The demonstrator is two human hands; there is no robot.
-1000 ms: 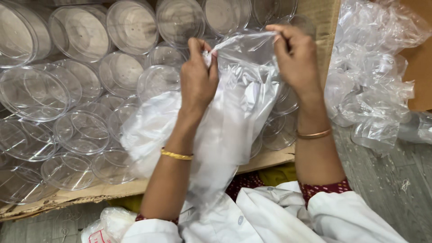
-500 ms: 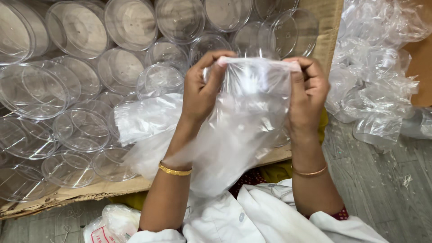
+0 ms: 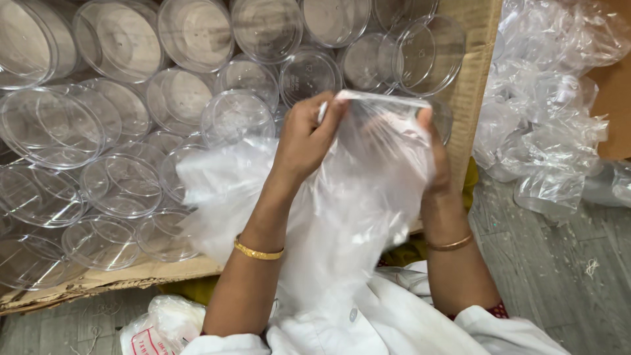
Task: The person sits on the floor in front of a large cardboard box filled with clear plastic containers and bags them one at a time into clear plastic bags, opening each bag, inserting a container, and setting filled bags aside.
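From the head camera, the left hand (image 3: 305, 141) and right hand (image 3: 435, 158) each pinch the top edge of a clear plastic bag (image 3: 355, 204), stretching its mouth; the bag hangs slack and looks unfilled. Behind it, a cardboard box (image 3: 470, 72) holds clear round containers (image 3: 197, 33). Crumpled clear wrappers (image 3: 545, 118) lie right; a white red-printed bag (image 3: 161, 329) sits bottom left.

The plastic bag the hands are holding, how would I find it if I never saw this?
Look at the big cardboard box full of round clear containers. Just in front of it, the left hand and right hand pinch the top edge of a thin clear plastic bag. Unlike the crumpled bags heaped to the right, this one is lifted and stretched between two hands.
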